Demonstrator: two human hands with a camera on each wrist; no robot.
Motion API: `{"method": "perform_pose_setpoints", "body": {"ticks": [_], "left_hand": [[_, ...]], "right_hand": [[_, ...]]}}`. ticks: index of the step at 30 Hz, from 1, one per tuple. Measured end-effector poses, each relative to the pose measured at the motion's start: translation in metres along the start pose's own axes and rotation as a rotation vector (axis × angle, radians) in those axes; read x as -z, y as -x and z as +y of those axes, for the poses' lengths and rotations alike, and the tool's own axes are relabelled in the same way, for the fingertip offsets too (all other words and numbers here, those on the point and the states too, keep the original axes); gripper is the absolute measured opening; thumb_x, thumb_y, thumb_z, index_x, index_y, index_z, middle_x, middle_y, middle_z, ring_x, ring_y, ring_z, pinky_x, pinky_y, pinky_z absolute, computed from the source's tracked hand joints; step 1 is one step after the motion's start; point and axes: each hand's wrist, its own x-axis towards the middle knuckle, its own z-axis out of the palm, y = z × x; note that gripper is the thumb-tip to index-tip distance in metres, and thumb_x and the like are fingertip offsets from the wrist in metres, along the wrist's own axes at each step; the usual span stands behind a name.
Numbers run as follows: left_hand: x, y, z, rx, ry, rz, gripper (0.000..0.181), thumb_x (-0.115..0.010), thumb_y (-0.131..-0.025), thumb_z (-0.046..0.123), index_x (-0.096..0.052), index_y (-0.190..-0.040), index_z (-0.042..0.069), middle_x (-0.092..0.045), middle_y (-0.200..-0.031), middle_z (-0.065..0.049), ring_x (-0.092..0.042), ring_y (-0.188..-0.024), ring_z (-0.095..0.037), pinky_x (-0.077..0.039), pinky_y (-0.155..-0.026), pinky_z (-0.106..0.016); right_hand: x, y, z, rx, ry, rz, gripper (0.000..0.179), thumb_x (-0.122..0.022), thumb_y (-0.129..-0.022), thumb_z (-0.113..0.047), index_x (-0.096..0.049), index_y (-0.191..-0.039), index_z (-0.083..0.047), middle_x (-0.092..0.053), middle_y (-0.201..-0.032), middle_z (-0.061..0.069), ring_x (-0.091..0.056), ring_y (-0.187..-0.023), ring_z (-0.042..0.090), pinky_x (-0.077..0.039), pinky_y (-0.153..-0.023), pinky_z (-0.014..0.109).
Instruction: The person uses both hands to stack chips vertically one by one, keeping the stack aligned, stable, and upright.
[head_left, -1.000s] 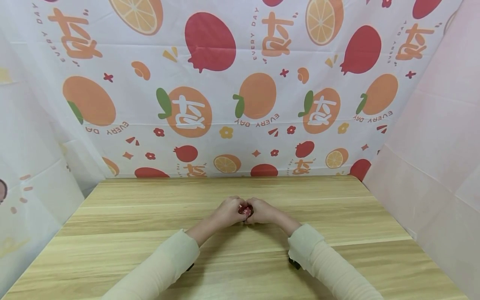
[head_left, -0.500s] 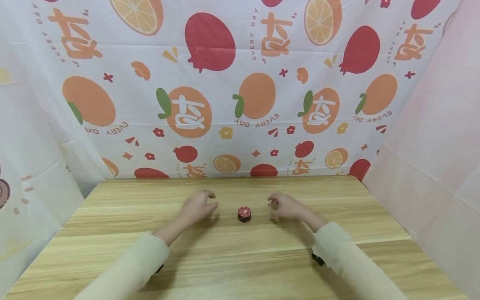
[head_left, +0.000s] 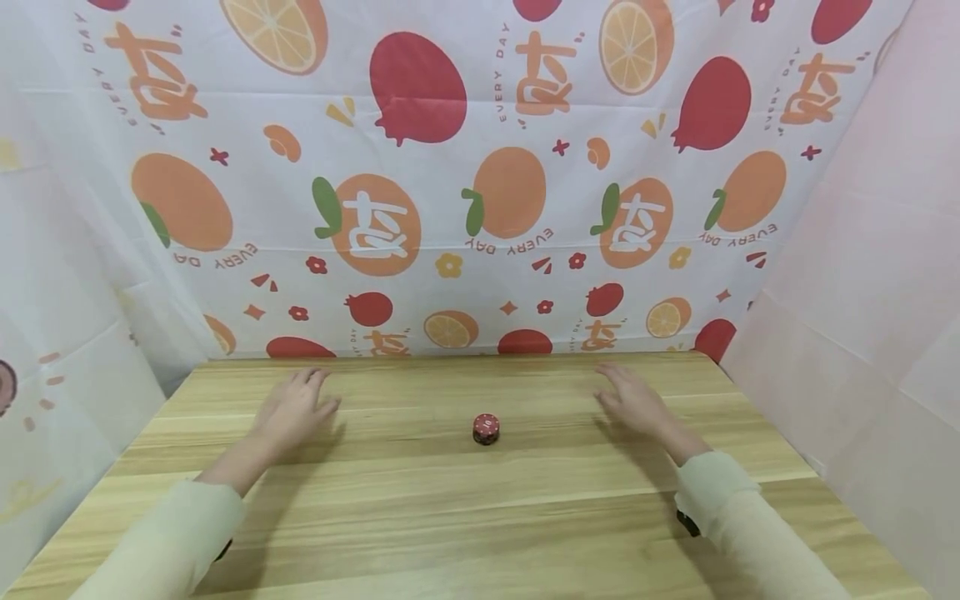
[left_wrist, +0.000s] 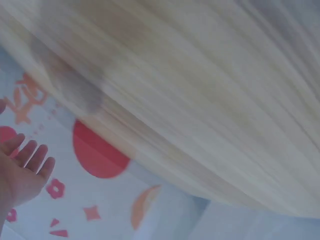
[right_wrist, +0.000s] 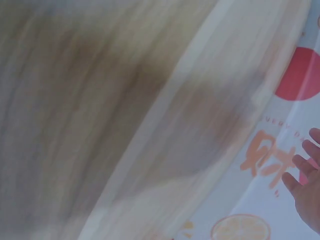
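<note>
A short stack of poker chips (head_left: 486,429), red on top with a white "10" and dark below, stands in the middle of the table. Well to its left, my left hand (head_left: 292,408) hovers over the wood with relaxed fingers and holds nothing. On the other side my right hand (head_left: 633,402) is also raised off the table, its fingers apart and nothing in them. Both wrist views show the spread fingertips of the left hand (left_wrist: 25,172) and the right hand (right_wrist: 305,180) against the curtain; the chips are in neither.
The light wooden table (head_left: 450,517) reaches back to a white curtain (head_left: 450,200) printed with fruit. Plain pale curtains (head_left: 847,333) close off the sides. A small dark object (head_left: 686,523) shows at the right sleeve cuff.
Both hands gripped the chips together a second ago. They have let go and moved apart, left and right, leaving the stack standing on the table.
</note>
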Motion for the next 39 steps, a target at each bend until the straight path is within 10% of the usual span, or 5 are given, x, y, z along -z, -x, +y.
{"method": "perform_pose_setpoints", "body": {"ticks": [20,39], "left_hand": [[0.001,0.015,-0.013,0.062,0.008,-0.160,0.086,-0.043,-0.086,0.061,-0.021,-0.144,0.001,-0.004,-0.148,-0.025,0.005,-0.129,-0.050,0.015,-0.089,-0.067],[-0.003,0.011,-0.004,0.078,0.015,-0.182,0.088,-0.042,-0.087,0.060,-0.019,-0.143,-0.002,-0.007,-0.146,-0.028,0.001,-0.127,-0.055,0.012,-0.088,-0.070]], "right_hand": [[-0.001,0.013,0.005,-0.137,0.174,-0.150,0.070,-0.039,-0.092,-0.053,-0.023,-0.146,-0.012,-0.010,-0.149,0.020,-0.006,-0.130,0.048,0.000,-0.096,0.067],[-0.006,0.012,-0.004,-0.113,0.176,-0.196,0.075,-0.039,-0.089,-0.059,-0.022,-0.147,-0.013,-0.009,-0.149,0.021,-0.007,-0.129,0.050,-0.002,-0.094,0.068]]}}
